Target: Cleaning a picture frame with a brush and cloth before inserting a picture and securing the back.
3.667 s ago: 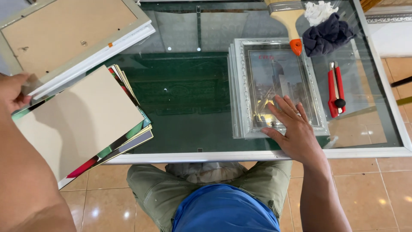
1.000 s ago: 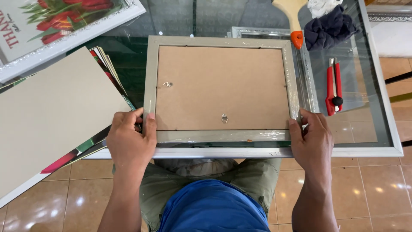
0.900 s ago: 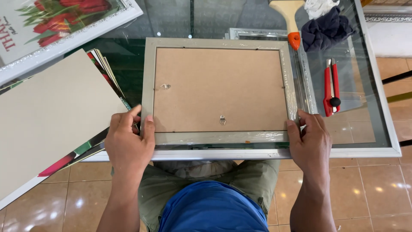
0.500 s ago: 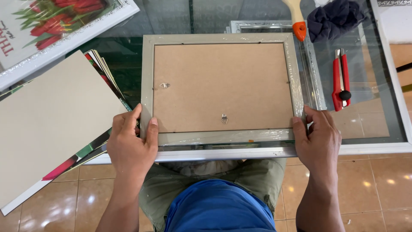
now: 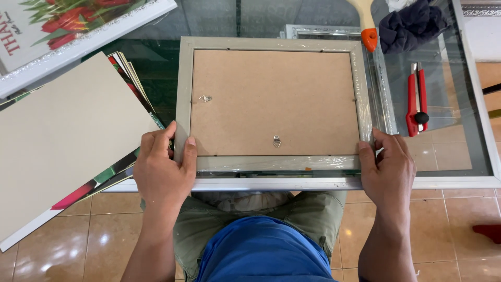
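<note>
Silver-grey, your plastic-wrapped rectangular picture frame (image 5: 274, 104) lies back-up with its long axis running between your hands, left hand (image 5: 163, 175) and right hand (image 5: 387, 169) equally near, each closed on a near corner, thumbs on top.

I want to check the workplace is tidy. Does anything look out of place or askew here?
Yes. The stack of boards and prints lies tilted, jutting past the edge of the glass table. The picture frame, held face down by left hand and right hand, sits square.

Matt fibreboard-backed frame (image 5: 271, 102), glossy wrap
</note>
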